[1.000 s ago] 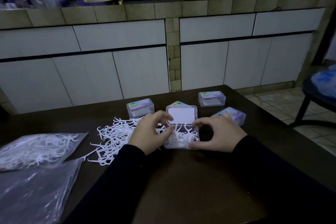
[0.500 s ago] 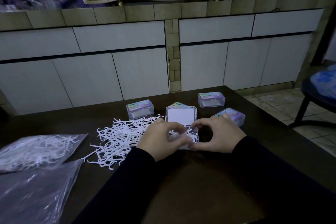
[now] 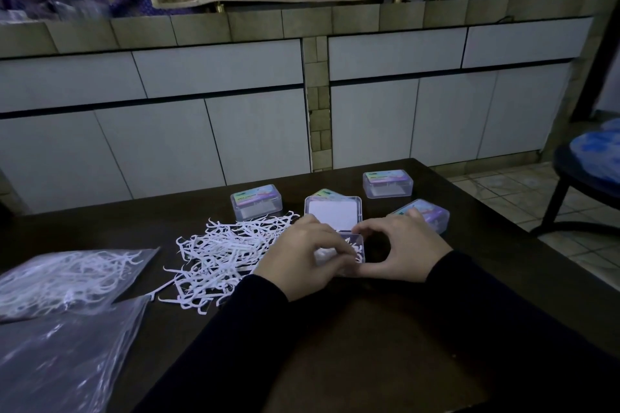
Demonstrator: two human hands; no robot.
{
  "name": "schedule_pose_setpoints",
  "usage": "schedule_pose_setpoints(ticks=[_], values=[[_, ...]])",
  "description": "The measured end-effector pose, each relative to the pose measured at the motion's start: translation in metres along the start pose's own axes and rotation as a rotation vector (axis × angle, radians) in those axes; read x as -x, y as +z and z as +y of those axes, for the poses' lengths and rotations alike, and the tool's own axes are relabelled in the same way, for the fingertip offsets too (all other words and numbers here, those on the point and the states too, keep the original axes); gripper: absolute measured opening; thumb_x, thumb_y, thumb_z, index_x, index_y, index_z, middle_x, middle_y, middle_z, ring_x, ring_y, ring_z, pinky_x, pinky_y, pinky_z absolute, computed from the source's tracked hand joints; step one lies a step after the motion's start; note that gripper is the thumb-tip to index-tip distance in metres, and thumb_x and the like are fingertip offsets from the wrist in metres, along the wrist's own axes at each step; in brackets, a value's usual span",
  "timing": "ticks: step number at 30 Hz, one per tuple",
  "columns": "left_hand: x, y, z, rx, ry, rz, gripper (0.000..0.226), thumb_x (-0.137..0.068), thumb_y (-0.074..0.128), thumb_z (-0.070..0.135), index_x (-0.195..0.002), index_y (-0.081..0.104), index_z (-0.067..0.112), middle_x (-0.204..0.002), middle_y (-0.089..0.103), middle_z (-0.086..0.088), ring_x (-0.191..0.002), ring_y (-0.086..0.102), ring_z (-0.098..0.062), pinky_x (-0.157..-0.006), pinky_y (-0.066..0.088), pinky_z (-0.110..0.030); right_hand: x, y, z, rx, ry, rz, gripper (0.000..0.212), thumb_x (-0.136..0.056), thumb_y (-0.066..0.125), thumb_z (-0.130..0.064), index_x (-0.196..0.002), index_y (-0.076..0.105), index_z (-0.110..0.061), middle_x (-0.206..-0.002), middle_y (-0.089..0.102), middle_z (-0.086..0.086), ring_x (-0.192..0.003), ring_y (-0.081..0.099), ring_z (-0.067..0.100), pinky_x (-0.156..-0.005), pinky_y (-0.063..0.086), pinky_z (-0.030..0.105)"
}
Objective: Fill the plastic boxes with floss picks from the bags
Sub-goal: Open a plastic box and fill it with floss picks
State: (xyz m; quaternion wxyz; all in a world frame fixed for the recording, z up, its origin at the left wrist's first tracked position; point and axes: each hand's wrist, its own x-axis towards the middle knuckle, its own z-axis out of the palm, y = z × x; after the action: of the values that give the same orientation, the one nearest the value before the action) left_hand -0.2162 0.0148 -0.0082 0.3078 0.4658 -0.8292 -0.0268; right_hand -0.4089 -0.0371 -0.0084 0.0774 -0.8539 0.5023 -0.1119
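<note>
While lying nearest at the left edge of the dark table [image 3: 369, 345], two plastic bags [image 3: 67, 282], one showing picks. Further in, left hand [image 3: 302, 260] pressing curled fingers onto floss picks inside the open box [image 3: 355, 250]; right hand [image 3: 402, 250] pinching its right side. Loose pile of picks [image 3: 224, 251] sprawling just left. Beyond, closed boxes [image 3: 256, 202] sitting.

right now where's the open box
In the head view, the open box sits mid-table between both hands, right of the loose floss picks.
</note>
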Motion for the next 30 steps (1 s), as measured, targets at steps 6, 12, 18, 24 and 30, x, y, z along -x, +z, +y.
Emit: schedule_pose_setpoints(ticks=[6,12,18,24,30], values=[[0.003,-0.016,-0.012,0.107,-0.326,0.015,0.004,-0.086,0.066,0.032,-0.088,0.070,0.034,-0.087,0.062,0.023,-0.094,0.048,-0.002,-0.078,0.041,-0.023,0.001,-0.003,-0.003,0.025,0.035,-0.017,0.079,-0.067,0.058,-0.080,-0.134,0.044,-0.041,-0.129,0.056,-0.016,-0.120,0.042,0.011,-0.105,0.027,0.036],[0.003,-0.015,-0.016,-0.063,-0.334,-0.025,0.010,-0.088,0.063,0.035,-0.097,0.068,0.035,-0.104,0.059,0.019,-0.104,0.044,-0.003,-0.088,0.039,-0.025,0.000,-0.002,-0.004,0.028,0.043,-0.011,0.080,-0.066,0.057,-0.081,-0.134,0.044,-0.041,-0.129,0.056,-0.015,-0.121,0.043,0.011,-0.106,0.028,0.037],[-0.010,-0.004,-0.001,-0.057,-0.282,-0.131,0.018,-0.089,0.063,0.037,-0.103,0.074,0.032,-0.097,0.067,0.019,-0.090,0.047,-0.001,-0.078,0.041,-0.020,0.002,-0.003,-0.005,0.025,0.022,-0.002,0.077,-0.070,0.057,-0.078,-0.135,0.045,-0.039,-0.128,0.056,-0.016,-0.120,0.043,0.009,-0.107,0.025,0.036],[-0.013,-0.005,-0.005,-0.053,-0.353,-0.146,0.020,-0.088,0.064,0.037,-0.106,0.071,0.033,-0.105,0.067,0.014,-0.097,0.047,-0.001,-0.085,0.041,-0.022,0.003,-0.004,-0.006,0.035,0.034,-0.013,0.078,-0.069,0.057,-0.080,-0.135,0.044,-0.040,-0.130,0.055,-0.016,-0.123,0.042,0.011,-0.107,0.025,0.036],[-0.018,-0.008,-0.008,-0.049,-0.460,-0.225,0.019,-0.089,0.064,0.036,-0.104,0.073,0.031,-0.108,0.069,0.010,-0.099,0.057,-0.007,-0.091,0.046,-0.027,0.005,-0.007,-0.009,0.046,0.033,-0.016,0.077,-0.070,0.058,-0.078,-0.136,0.043,-0.040,-0.131,0.054,-0.015,-0.123,0.042,0.011,-0.107,0.025,0.035]])
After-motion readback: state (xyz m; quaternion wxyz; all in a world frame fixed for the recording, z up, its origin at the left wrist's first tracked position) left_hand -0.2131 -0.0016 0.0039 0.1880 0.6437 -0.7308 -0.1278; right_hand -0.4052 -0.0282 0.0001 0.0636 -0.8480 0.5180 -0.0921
